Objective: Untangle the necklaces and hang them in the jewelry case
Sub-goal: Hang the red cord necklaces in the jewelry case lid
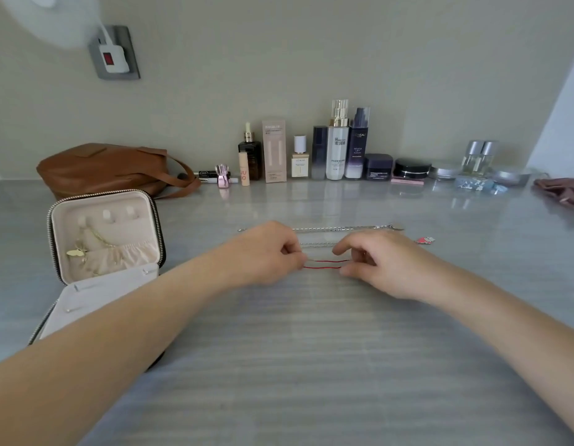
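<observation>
The left hand [263,252] and the right hand [375,262] each pinch one end of a red string necklace [326,264], pulled into two thin lines between them just above the gray table [311,365]. Two silver chains [340,229] lie flat on the table just behind the hands. The jewelry case [102,243] stands open at the left, with a gold necklace [78,252] hanging in its lid.

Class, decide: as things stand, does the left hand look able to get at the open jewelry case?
Probably yes: the jewelry case stands open beside the left hand; nothing lies between, though that hand is pinching the red cord.
</observation>
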